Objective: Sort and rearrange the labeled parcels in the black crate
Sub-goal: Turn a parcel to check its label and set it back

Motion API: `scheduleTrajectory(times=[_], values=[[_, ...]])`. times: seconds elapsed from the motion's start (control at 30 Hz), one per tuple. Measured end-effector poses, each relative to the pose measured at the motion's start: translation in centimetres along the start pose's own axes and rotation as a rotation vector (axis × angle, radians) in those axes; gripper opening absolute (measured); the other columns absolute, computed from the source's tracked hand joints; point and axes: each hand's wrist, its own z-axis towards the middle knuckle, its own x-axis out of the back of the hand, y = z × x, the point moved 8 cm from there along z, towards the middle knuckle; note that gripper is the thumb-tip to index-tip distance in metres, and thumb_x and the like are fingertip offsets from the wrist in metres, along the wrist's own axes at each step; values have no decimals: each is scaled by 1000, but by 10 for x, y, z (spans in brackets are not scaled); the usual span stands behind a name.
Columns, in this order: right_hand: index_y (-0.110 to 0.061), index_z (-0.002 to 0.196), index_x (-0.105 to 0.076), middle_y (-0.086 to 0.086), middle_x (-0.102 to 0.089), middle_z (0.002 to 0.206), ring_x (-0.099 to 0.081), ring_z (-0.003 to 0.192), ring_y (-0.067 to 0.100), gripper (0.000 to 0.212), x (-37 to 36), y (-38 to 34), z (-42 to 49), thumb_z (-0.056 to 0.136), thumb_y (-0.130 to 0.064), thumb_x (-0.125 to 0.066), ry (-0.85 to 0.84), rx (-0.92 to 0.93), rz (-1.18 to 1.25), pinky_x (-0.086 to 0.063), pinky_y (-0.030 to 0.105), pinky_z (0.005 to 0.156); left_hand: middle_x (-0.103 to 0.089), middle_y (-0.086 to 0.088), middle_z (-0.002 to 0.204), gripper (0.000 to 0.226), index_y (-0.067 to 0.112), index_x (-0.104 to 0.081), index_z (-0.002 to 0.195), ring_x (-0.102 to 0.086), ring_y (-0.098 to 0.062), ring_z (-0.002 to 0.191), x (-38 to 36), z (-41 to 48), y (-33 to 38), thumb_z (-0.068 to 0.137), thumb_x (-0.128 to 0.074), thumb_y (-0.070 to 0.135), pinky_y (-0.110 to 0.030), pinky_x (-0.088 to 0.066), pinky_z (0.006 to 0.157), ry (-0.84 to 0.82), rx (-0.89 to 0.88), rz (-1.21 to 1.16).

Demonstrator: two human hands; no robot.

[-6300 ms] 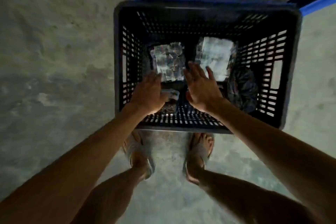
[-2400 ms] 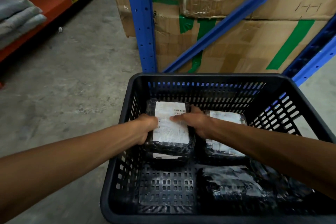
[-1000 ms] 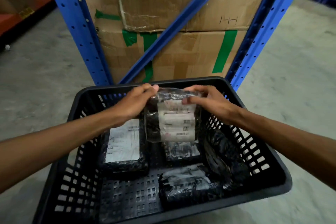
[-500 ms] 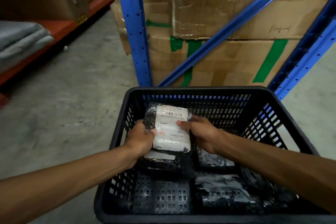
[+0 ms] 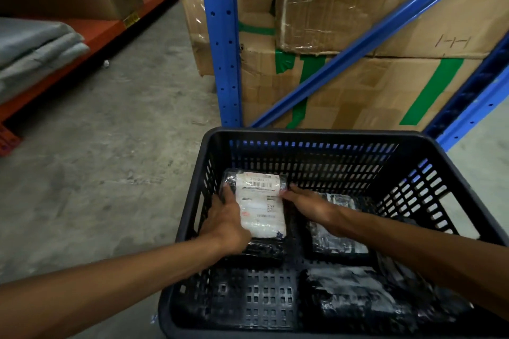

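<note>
The black crate stands on the floor in front of me. In its far left corner a black-wrapped parcel with a white label lies on top of another black parcel. My left hand grips the labeled parcel's left edge. My right hand rests flat against its right edge, fingertips touching the label. A second labeled parcel lies to the right, partly under my right forearm. A third black parcel lies near the front right.
A blue rack upright and diagonal brace stand just behind the crate, with taped cardboard boxes behind them. An orange shelf with folded grey cloth runs along the left. Concrete floor lies left of the crate.
Both hands have lowered the labeled parcel from mid-air into the crate's far left corner, onto the parcel lying there. My right hand has loosened to a flat touch.
</note>
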Motion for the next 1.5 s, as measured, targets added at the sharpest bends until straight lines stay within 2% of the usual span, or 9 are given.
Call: scheduleTrajectory(times=[0.07, 0.2, 0.4, 0.53, 0.77, 1.07, 1.2, 1.33, 1.5], values=[[-15, 153, -41, 5, -55, 149, -62, 111, 9, 56, 34, 4, -3, 101, -32, -55, 73, 28, -234, -49, 24, 96, 27, -13, 162, 107, 15, 21, 154, 19, -29, 151, -5, -12, 24, 86, -61, 20, -39, -3, 125, 71, -157, 181], [-14, 155, -37, 13, -49, 154, -50, 138, 30, 66, 93, 18, -23, 95, -30, -61, 158, 67, -851, -41, 32, 108, 12, -7, 166, 90, 13, 2, 158, 14, -22, 153, -37, -14, 91, 90, -51, 38, -29, 0, 121, 16, -524, 282], [8, 158, 0, 29, 0, 167, -4, 156, 39, 82, 90, 93, -21, 101, -30, -45, 14, -9, -1359, -19, 43, 126, 21, -17, 163, 107, 0, 15, 153, 20, -33, 151, -141, 30, 120, 89, -60, 41, -41, -2, 125, -387, -370, 547], [9, 155, 12, 27, 17, 165, 15, 154, 43, 75, 74, 115, -6, 107, -28, -32, 19, -32, -1520, -14, 50, 125, 36, -24, 154, 106, -6, 26, 147, 32, -39, 144, -178, 60, 117, 90, -60, 18, -46, 5, 124, -269, -294, 638], [20, 150, 6, 42, 17, 157, 13, 144, 64, 101, 68, 115, -2, 95, -38, -55, 84, 156, -1637, 1, 64, 122, 34, -25, 153, 76, -5, 30, 143, 33, -40, 141, -199, 74, 119, 94, -29, -5, -45, 0, 123, 72, -339, 588], [11, 156, 5, 35, 7, 164, 4, 153, 49, 102, 93, 98, -14, 90, -26, -63, -49, 110, -1270, -20, 47, 126, 34, -29, 154, 99, -6, 27, 145, 37, -40, 137, -189, 74, 130, 97, -55, 23, -41, 7, 120, -150, -413, 431], [-10, 124, -63, 11, -73, 113, -70, 101, 24, 43, 132, 36, -38, 84, -22, -72, 27, 339, -888, -55, 31, 82, -46, -12, 139, 47, 12, -39, 139, -42, -32, 135, -119, 78, 143, 97, -53, 28, -43, -38, 113, -242, -554, 126], [-17, 124, -67, 0, -74, 114, -71, 100, 13, 53, 179, 4, -54, 78, -35, -84, 238, 320, -184, -55, 25, 88, -68, 5, 104, 30, 23, -64, 98, -63, -16, 106, -35, 79, 151, 93, -54, 51, -39, -46, 96, -153, -478, -335], [-7, 114, -74, 12, -80, 106, -77, 96, 31, 64, 174, 21, -45, 75, -57, -79, 339, 10, 509, -62, 41, 86, -78, 1, 110, 52, 32, -77, 105, -69, -21, 108, -46, 58, 136, 79, -54, 71, -40, -48, 97, -298, -139, -836]])
